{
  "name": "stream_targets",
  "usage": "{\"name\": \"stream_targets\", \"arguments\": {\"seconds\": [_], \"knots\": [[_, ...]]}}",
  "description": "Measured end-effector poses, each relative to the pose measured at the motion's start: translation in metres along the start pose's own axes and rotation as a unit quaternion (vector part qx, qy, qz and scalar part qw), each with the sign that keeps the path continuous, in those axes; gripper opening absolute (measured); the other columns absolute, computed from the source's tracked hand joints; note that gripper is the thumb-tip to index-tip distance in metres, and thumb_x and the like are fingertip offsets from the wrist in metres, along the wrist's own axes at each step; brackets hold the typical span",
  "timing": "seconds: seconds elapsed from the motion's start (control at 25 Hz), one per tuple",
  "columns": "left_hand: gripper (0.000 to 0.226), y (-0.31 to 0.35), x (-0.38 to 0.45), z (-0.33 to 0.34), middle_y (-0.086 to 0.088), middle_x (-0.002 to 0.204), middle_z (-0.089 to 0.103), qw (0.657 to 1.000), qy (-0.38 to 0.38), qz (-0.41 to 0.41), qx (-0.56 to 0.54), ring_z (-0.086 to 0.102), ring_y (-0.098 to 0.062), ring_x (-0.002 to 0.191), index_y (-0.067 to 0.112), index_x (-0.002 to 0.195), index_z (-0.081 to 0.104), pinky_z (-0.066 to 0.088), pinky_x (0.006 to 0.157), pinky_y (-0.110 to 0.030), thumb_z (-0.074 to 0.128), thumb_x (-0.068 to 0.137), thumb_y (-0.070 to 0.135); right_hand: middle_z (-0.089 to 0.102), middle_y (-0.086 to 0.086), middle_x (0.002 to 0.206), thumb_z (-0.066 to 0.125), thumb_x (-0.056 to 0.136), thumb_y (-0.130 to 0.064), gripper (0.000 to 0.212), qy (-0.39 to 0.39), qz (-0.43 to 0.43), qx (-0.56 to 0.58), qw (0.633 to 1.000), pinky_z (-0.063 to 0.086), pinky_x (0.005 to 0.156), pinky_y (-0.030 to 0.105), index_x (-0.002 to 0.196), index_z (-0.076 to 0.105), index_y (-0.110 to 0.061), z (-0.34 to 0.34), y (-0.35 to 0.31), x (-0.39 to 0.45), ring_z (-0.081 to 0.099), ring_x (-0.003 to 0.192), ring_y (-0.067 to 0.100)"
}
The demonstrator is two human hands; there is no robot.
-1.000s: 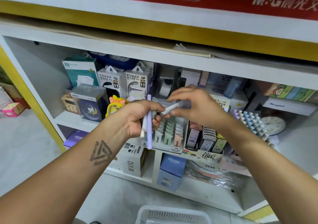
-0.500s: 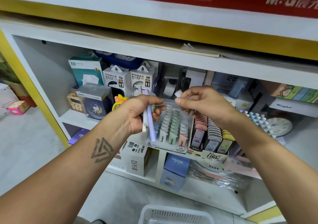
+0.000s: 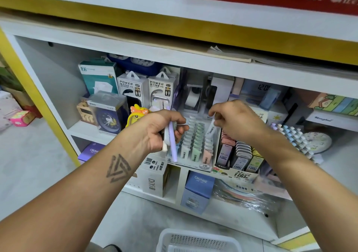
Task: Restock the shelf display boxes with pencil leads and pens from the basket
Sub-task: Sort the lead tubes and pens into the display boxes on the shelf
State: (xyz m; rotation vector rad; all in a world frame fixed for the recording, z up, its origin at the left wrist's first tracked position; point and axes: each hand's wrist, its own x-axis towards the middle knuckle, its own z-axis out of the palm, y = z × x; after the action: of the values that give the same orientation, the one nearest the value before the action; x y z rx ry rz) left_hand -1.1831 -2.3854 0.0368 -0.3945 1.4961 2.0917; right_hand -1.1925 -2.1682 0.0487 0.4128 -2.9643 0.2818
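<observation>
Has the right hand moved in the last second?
Yes. The right hand, pinching a white lead case, has gone from beside the left hand rightward and down toward the 2B display box.

A white shelf [image 3: 91, 129] carries clock boxes [image 3: 108, 114], power banks [image 3: 133, 91] and lead display boxes [image 3: 195, 147]; below, a white basket [image 3: 197, 242] sits on the floor [image 3: 29, 164].

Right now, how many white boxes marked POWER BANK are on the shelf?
2: one white POWER BANK box sits beside the teal box; the second POWER BANK box stands immediately right of it. Others may hide behind.
</observation>
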Motion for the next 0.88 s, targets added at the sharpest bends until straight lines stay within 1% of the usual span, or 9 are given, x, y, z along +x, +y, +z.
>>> {"name": "stream_targets", "arguments": {"seconds": [0.08, 0.12, 0.28, 0.48, 0.56, 0.64, 0.76, 0.84, 0.88], "knots": [[0.013, -0.002, 0.0, 0.001, -0.02, 0.077, 0.064, 1.0, -0.002, -0.011, -0.003, 0.049, -0.014, 0.049, 0.006, 0.078, 0.053, 0.042, 0.041, -0.017, 0.058, 0.088, -0.002, 0.069, -0.005, 0.094, 0.069, 0.09, -0.011, 0.022, -0.012, -0.001, -0.042, 0.999, 0.051, 0.074, 0.031, 0.103, 0.069, -0.028, 0.006, -0.001, -0.001, 0.064, 0.082, 0.019], [0.011, -0.003, -0.001, 0.002, -0.019, 0.076, 0.065, 1.0, -0.004, -0.017, -0.003, 0.049, -0.014, 0.05, 0.005, 0.079, 0.054, 0.042, 0.041, -0.017, 0.059, 0.087, -0.002, 0.069, -0.004, 0.094, 0.07, 0.09, -0.013, 0.018, -0.02, -0.007, -0.058, 0.998, 0.052, 0.074, 0.031, 0.101, 0.069, -0.027, 0.009, -0.003, 0.0, 0.064, 0.08, 0.02], [0.008, -0.004, -0.001, 0.003, -0.018, 0.072, 0.066, 0.999, -0.015, -0.03, 0.005, 0.052, -0.014, 0.05, 0.002, 0.079, 0.058, 0.044, 0.042, -0.018, 0.06, 0.086, -0.001, 0.068, -0.003, 0.097, 0.071, 0.089, -0.019, 0.013, -0.037, -0.029, -0.088, 0.995, 0.05, 0.075, 0.032, 0.096, 0.068, -0.029, 0.017, -0.007, 0.002, 0.063, 0.089, 0.022], [0.003, -0.004, -0.001, 0.002, -0.017, 0.071, 0.066, 0.999, -0.02, -0.032, 0.0, 0.053, -0.014, 0.049, 0.0, 0.083, 0.059, 0.044, 0.042, -0.018, 0.059, 0.085, -0.001, 0.069, -0.01, 0.089, 0.074, 0.086, -0.016, 0.017, -0.03, -0.022, -0.048, 0.998, 0.042, 0.07, 0.027, 0.095, 0.069, -0.031, 0.021, -0.009, 0.004, 0.061, 0.084, 0.017], [0.009, -0.005, -0.002, 0.002, -0.018, 0.074, 0.067, 0.999, -0.025, -0.03, -0.011, 0.055, -0.015, 0.05, -0.001, 0.094, 0.06, 0.046, 0.044, -0.018, 0.059, 0.085, -0.001, 0.069, -0.008, 0.087, 0.07, 0.088, -0.015, 0.017, -0.033, -0.02, -0.064, 0.997, 0.045, 0.071, 0.029, 0.095, 0.066, -0.029, 0.023, -0.009, 0.002, 0.062, 0.086, 0.02], [0.016, -0.004, -0.003, 0.002, -0.021, 0.081, 0.07, 0.999, -0.037, -0.024, -0.031, 0.059, -0.017, 0.051, -0.001, 0.102, 0.058, 0.049, 0.046, -0.02, 0.057, 0.086, 0.0, 0.068, -0.002, 0.093, 0.067, 0.089, -0.017, 0.013, -0.051, -0.022, -0.097, 0.994, 0.05, 0.078, 0.033, 0.094, 0.069, -0.028, 0.025, -0.012, 0.002, 0.062, 0.091, 0.024], [0.014, -0.004, -0.006, 0.004, -0.025, 0.088, 0.071, 0.996, -0.064, -0.019, -0.057, 0.063, -0.021, 0.054, -0.001, 0.102, 0.055, 0.051, 0.049, -0.021, 0.053, 0.089, -0.002, 0.061, 0.001, 0.101, 0.064, 0.089, -0.014, 0.02, -0.07, -0.026, -0.133, 0.988, 0.054, 0.084, 0.039, 0.102, 0.073, -0.026, 0.027, -0.014, 0.001, 0.061, 0.097, 0.026], [0.005, -0.004, -0.006, 0.005, -0.026, 0.09, 0.071, 0.995, -0.074, -0.013, -0.065, 0.065, -0.022, 0.056, -0.003, 0.095, 0.056, 0.053, 0.05, -0.021, 0.052, 0.091, -0.003, 0.065, -0.001, 0.102, 0.062, 0.093, -0.018, 0.019, -0.049, -0.027, -0.061, 0.997, 0.053, 0.086, 0.039, 0.105, 0.074, -0.027, 0.024, -0.017, 0.003, 0.061, 0.099, 0.023], [0.005, -0.005, -0.006, 0.006, -0.026, 0.09, 0.071, 0.995, -0.078, -0.011, -0.065, 0.066, -0.022, 0.058, -0.004, 0.091, 0.057, 0.054, 0.051, -0.021, 0.053, 0.092, -0.003, 0.068, -0.004, 0.1, 0.063, 0.094, -0.021, 0.017, -0.024, -0.004, 0.033, 0.999, 0.054, 0.085, 0.036, 0.104, 0.075, -0.028, 0.021, -0.02, 0.003, 0.062, 0.096, 0.019]]}}
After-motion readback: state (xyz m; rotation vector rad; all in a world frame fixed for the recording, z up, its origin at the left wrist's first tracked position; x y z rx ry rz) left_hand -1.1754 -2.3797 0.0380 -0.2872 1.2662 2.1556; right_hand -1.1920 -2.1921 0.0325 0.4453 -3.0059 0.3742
